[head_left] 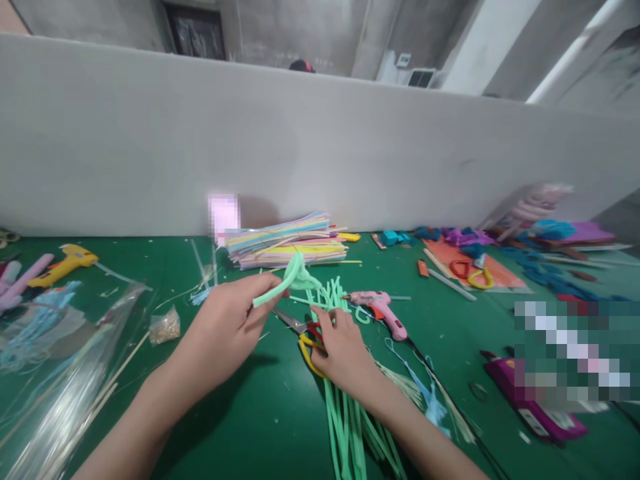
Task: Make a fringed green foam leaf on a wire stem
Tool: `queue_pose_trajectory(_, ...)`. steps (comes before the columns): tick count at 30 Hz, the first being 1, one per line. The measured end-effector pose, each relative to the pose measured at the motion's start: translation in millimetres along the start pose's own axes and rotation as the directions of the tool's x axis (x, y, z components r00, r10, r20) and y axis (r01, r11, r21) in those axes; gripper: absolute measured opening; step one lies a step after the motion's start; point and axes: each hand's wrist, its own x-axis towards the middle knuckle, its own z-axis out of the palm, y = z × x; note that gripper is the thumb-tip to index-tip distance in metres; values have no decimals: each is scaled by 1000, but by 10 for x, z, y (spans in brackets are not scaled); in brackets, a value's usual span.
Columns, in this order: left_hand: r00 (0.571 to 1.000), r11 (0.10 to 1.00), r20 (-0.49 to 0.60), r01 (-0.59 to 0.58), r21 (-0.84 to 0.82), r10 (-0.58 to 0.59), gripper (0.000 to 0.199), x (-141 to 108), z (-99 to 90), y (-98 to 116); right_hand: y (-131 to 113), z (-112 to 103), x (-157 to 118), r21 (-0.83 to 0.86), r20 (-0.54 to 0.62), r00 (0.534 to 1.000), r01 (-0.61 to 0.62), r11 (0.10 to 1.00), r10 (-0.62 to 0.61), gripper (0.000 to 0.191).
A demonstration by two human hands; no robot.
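Note:
My left hand (235, 323) is closed around a bent mint-green pipe cleaner (295, 267). Its fuzzy strip curves over the fingers, with a looped part on the far side. My right hand (343, 343) rests low over the scissors (307, 357), which have red and yellow handles and blades pointing to the upper left. Its thumb and index finger are apart, the thumb by the handles. Beneath that hand runs a bundle of green pipe cleaners (345, 427), spread towards the front edge. The right hand partly hides both the handles and the bundle.
A pink glue gun (377, 307) lies just right of the bundle, its cord running forward. Behind is a stack of pastel pipe cleaners (290, 247). To the left are a yellow glue gun (67, 263) and a bead bag (165, 327). Another pair of scissors (473, 272) lies at right.

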Motion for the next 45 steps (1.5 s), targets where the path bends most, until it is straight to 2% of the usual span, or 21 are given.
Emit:
queue_pose_trajectory(5,978,976,150,165,-143,-143,34,14,-59,63,62,60,62,15,-82,995,60,998,-58,53)
queue_pose_trajectory(9,968,941,160,229,-248,-193,39,14,-78,67,131,107,110,127,-128,988,103,987,-87,50)
queue_pose_trajectory(11,971,906,136,234,-352,-198,31,11,-76,53,192,108,132,213,-177,983,87,973,-49,46)
queue_pose_trajectory(14,974,851,131,227,-473,-187,23,-2,-74,35,310,80,167,364,-244,967,21,931,74,41)
queue_pose_trajectory(17,959,804,183,281,-524,-216,35,-24,-81,27,432,53,217,541,-211,963,-26,841,166,36)
queue_pose_trajectory(21,934,690,244,357,-630,-261,38,-45,-95,19,525,-9,275,759,-141,962,-47,650,234,36)
queue_pose_trajectory(24,927,629,269,376,-680,-263,38,-42,-104,2,507,-168,265,848,-170,932,-27,529,320,44)
queue_pose_trajectory(28,918,656,297,396,-642,-263,42,-17,-111,-10,398,-517,196,923,-275,866,116,366,419,69)
queue_pose_trajectory(30,908,647,326,418,-638,-265,42,-10,-112,-7,330,-677,181,896,-347,852,178,406,392,69)
queue_pose_trajectory(34,876,531,372,483,-697,-308,38,-25,-112,-1,199,-845,273,741,-474,859,270,614,193,50)
queue_pose_trajectory(37,873,498,402,488,-717,-277,31,-36,-125,12,113,-859,412,668,-535,838,340,662,110,50)
queue_pose_trajectory(39,892,542,389,450,-709,-230,25,-30,-140,31,77,-850,481,662,-533,842,354,660,83,54)
queue_pose_trajectory(41,912,638,363,396,-660,-191,30,-18,-153,48,70,-847,503,652,-495,868,345,676,34,53)
queue_pose_trajectory(43,928,729,337,338,-595,-156,30,-11,-154,46,90,-861,479,605,-485,874,336,722,0,50)
queue_pose_trajectory(45,937,787,316,307,-535,-151,18,-15,-138,18,121,-892,429,522,-510,860,317,792,-8,52)
